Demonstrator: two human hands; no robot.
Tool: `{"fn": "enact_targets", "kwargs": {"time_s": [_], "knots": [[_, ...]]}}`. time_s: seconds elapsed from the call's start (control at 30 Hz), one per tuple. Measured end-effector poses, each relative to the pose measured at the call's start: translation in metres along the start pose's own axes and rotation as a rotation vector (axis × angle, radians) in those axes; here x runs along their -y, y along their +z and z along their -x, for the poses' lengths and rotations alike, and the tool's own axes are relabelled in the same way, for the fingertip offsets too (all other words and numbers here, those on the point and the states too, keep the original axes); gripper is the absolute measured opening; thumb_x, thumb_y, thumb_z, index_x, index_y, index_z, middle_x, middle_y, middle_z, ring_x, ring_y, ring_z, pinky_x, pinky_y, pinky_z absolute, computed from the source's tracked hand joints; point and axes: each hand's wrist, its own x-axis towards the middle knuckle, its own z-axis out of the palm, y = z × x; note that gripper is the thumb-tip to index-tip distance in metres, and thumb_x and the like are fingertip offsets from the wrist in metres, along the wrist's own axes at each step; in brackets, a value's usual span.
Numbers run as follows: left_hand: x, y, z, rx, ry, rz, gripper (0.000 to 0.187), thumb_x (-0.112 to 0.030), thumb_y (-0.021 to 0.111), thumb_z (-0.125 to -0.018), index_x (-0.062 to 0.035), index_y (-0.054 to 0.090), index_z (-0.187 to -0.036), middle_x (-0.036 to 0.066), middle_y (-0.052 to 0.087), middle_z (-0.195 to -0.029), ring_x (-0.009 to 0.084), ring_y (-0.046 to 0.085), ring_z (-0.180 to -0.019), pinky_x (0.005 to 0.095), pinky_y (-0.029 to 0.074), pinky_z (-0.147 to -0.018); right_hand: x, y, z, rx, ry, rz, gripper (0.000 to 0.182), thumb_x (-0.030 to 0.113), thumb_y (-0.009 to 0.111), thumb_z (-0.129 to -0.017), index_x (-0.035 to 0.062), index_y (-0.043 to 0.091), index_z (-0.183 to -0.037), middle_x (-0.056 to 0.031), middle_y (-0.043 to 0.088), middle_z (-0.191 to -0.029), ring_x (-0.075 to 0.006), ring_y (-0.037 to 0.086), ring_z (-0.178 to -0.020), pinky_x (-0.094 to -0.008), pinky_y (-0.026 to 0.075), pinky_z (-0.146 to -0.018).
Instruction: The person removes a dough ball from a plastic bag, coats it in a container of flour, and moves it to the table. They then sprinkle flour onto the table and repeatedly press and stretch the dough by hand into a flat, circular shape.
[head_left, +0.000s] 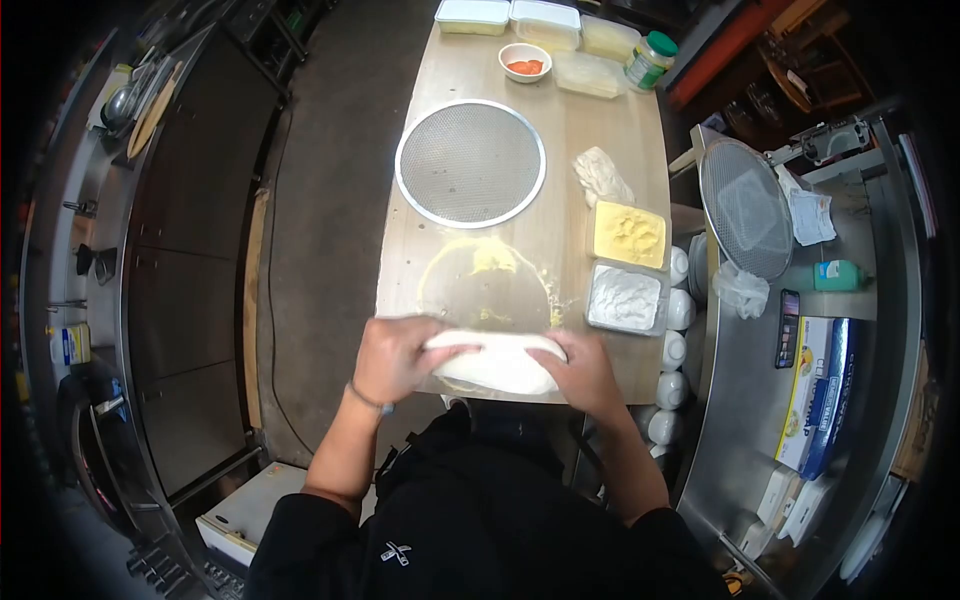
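Note:
A piece of white dough [495, 363] hangs between my two hands at the near edge of the wooden table [400, 265]. My left hand [398, 355] grips its left end, and my right hand [583, 368] grips its right end. Beyond the dough, a ring of yellow meal [493, 262] is scattered on the tabletop. To the right stand a tub of yellow meal [630, 236] and a tub of white flour [624, 298]. A round metal mesh screen [470, 163] lies farther back.
A crumpled bag [602, 178] lies behind the tubs. Lidded containers [545, 22], a bowl of red sauce [525, 63] and a green-lidded jar [650, 60] stand at the far end. Stacked white cups [671, 350] line the right side, beside a steel counter [735, 400].

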Motion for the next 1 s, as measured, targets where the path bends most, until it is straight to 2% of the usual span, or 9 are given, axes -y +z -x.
{"fn": "enact_targets", "kwargs": {"time_s": [0.2,0.33,0.4,0.47,0.7,0.77,0.83,0.9,1.0], "knots": [[0.121,0.121,-0.040,0.053,-0.193,-0.255,0.041,-0.043,0.069,-0.079,-0.0028,0.066,-0.088,0.013,0.063,-0.081,0.0307,0.061,-0.076,0.0399,0.050,-0.068,-0.112,0.028,-0.069,-0.090,0.365,0.002,0.031,0.027,0.063,-0.089,-0.0042,0.066,-0.093,-0.0116,0.069,-0.078,-0.0166,0.064,-0.072,-0.0319,0.049,-0.066],[0.114,0.147,-0.016,0.061,-0.583,-0.528,0.057,-0.045,0.073,-0.074,0.0002,0.059,-0.105,0.017,0.059,-0.106,0.0342,0.055,-0.099,0.0426,0.048,-0.081,-0.139,0.039,-0.073,-0.206,0.291,0.681,0.038,0.032,0.057,-0.090,0.0008,0.061,-0.112,-0.0169,0.060,-0.114,-0.0307,0.060,-0.098,-0.0410,0.048,-0.081],[0.122,0.166,0.004,0.055,-0.619,-0.456,0.058,-0.045,0.075,-0.072,0.0005,0.059,-0.104,0.017,0.059,-0.105,0.0344,0.055,-0.099,0.0430,0.048,-0.081,-0.138,0.055,-0.073,-0.246,0.180,0.781,0.044,0.035,0.054,-0.091,0.0025,0.057,-0.120,-0.0191,0.051,-0.132,-0.0336,0.055,-0.111,-0.0440,0.046,-0.090],[0.121,0.170,0.006,0.086,-0.689,-0.325,0.050,-0.040,0.077,-0.072,-0.0008,0.058,-0.097,0.018,0.058,-0.105,0.0336,0.056,-0.098,0.0448,0.047,-0.078,-0.150,0.071,-0.087,-0.092,-0.328,0.945,0.055,0.041,0.049,-0.092,0.0104,0.043,-0.138,-0.0126,0.030,-0.150,-0.0323,0.035,-0.133,-0.0511,0.030,-0.107],[0.135,0.139,-0.001,0.352,-0.533,0.205,0.025,-0.016,0.072,-0.080,-0.0048,0.052,-0.090,0.018,0.059,-0.073,0.0343,0.059,-0.068,0.0405,0.045,-0.062,-0.145,0.082,-0.076,-0.157,-0.267,0.651,0.078,0.046,0.059,-0.084,0.0144,0.027,-0.147,-0.0109,0.017,-0.155,-0.0342,0.015,-0.142,-0.0590,0.014,-0.111],[0.094,0.100,-0.014,0.446,-0.310,0.225,0.022,-0.010,0.069,-0.082,-0.0053,0.049,-0.091,0.017,0.056,-0.063,0.0296,0.059,-0.058,0.0384,0.043,-0.057,-0.103,0.056,-0.094,-0.236,-0.419,0.565,0.071,0.040,0.070,-0.076,0.0111,0.046,-0.136,-0.0185,0.039,-0.142,-0.0338,0.037,-0.132,-0.0524,0.030,-0.106],[0.088,0.095,-0.006,0.402,-0.289,0.281,0.027,-0.011,0.069,-0.083,-0.0059,0.052,-0.103,0.017,0.062,-0.072,0.0239,0.063,-0.065,0.0355,0.046,-0.062,-0.083,0.030,-0.110,0.430,-0.184,0.632,0.047,0.032,0.074,-0.074,0.0055,0.063,-0.112,-0.0186,0.063,-0.102,-0.0319,0.060,-0.102,-0.0439,0.045,-0.088],[0.080,0.095,-0.004,0.076,-0.228,0.493,0.029,-0.013,0.070,-0.083,-0.0061,0.058,-0.108,0.016,0.067,-0.081,0.0217,0.066,-0.071,0.0321,0.049,-0.066,-0.066,0.020,-0.098,0.330,-0.309,0.544,0.039,0.028,0.074,-0.075,0.0032,0.065,-0.103,-0.0152,0.063,-0.086,-0.0284,0.063,-0.087,-0.0408,0.047,-0.078],[0.089,0.115,0.012,0.211,-0.378,0.475,0.027,-0.015,0.072,-0.081,-0.0049,0.065,-0.105,0.014,0.069,-0.088,0.0243,0.067,-0.076,0.0306,0.051,-0.071,-0.050,0.013,-0.073,0.178,-0.360,0.288,0.029,0.022,0.074,-0.076,0.0006,0.067,-0.095,-0.0122,0.064,-0.071,-0.0245,0.066,-0.073,-0.0363,0.048,-0.068]]}}
